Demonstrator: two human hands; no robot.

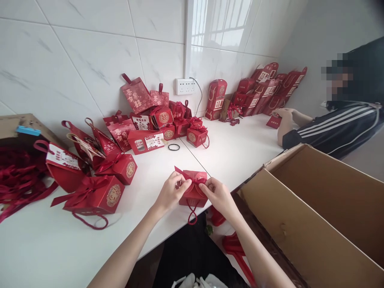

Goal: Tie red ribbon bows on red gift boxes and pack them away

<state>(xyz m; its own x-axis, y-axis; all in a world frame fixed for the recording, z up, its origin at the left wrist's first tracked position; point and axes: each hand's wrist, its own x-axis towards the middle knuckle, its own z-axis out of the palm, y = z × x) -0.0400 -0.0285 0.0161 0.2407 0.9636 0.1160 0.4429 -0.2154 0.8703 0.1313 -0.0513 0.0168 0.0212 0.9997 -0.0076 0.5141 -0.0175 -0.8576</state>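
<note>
A small red gift box (192,196) sits at the table's front edge, its red cord loop hanging down over the edge. Across its top runs a dark red ribbon (196,181), gathered at the middle. My left hand (174,189) pinches the ribbon from the left, thumb against fingers, with a pointed ribbon end sticking up behind it. From the right, my right hand (216,193) pinches the ribbon close to the same spot. Whether the ribbon is knotted is hidden by my fingertips. Two finished-looking boxes with ribbon bows, one of them a red box (112,196), stand to the left.
Several red boxes (164,117) are heaped along the tiled wall. A black ring (174,147) lies behind my box. Loose ribbons (24,180) fill a carton at far left. A large cardboard box (300,216) stands right. Beyond it a person's hands (283,114) hold a red piece.
</note>
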